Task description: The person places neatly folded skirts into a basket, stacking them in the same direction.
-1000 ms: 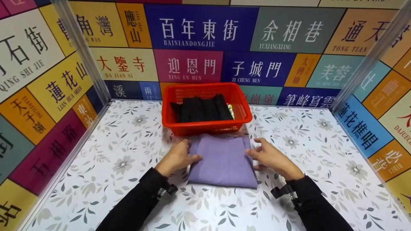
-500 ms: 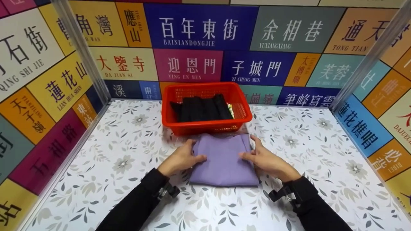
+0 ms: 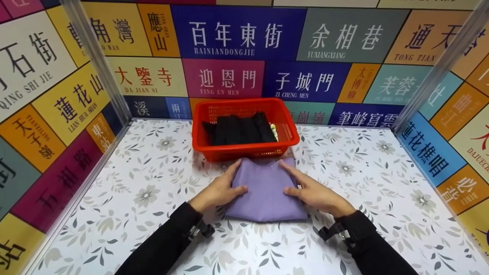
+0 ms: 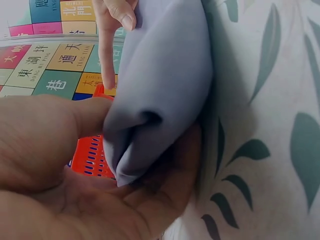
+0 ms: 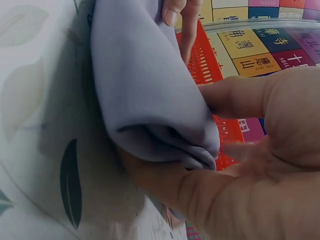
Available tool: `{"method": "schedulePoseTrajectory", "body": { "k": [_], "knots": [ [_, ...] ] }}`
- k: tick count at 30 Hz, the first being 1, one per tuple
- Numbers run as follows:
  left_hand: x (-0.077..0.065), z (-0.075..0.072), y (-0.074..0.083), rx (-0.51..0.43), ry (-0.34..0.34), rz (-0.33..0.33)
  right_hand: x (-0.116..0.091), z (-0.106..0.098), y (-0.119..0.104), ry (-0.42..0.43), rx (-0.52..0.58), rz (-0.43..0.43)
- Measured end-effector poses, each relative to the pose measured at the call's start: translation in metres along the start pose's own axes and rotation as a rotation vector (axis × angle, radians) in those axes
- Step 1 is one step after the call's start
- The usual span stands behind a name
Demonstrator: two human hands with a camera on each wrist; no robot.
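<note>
A folded purple cloth (image 3: 265, 191) lies on the table just in front of the red basket; a notch dips in its far edge. My left hand (image 3: 222, 190) grips its left side, thumb on top and fingers tucked underneath, as the left wrist view shows. On the opposite side my right hand (image 3: 316, 194) holds the cloth the same way. In the right wrist view the folded layers of the cloth (image 5: 145, 75) open toward the palm, with fingers below them. The fingertips under the cloth are hidden.
The red plastic basket (image 3: 244, 151) stands against the back wall, holding folded black cloth (image 3: 240, 130) and a small patterned item (image 3: 274, 131) at its right. Sign-printed panels (image 3: 244, 34) enclose the floral-covered table (image 3: 153, 229) at the back and both sides.
Both hands have moved inward along the cloth's sides, and their fingers have slid round its far corners. The cloth's sides are drawn in and its far part looks narrower. The basket stays put.
</note>
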State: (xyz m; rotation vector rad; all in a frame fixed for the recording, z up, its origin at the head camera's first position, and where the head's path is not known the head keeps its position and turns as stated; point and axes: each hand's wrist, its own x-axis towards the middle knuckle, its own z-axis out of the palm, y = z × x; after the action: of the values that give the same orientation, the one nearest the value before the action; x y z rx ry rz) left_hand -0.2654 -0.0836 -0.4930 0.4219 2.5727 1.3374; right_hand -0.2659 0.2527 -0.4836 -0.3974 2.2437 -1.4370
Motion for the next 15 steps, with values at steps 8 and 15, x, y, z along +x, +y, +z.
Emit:
{"method": "schedulePoseTrajectory", "body": {
  "k": [8,15],
  "knots": [
    [-0.0011,-0.0011,-0.0031,0.004,-0.040,0.131,0.0019,-0.0007,0.0043,0.040,-0.149,-0.034],
    [-0.0010,-0.0009,0.0001,-0.030,-0.046,0.161,-0.0007,-0.0051,0.0005,0.035,-0.180,-0.033]
  ]
}}
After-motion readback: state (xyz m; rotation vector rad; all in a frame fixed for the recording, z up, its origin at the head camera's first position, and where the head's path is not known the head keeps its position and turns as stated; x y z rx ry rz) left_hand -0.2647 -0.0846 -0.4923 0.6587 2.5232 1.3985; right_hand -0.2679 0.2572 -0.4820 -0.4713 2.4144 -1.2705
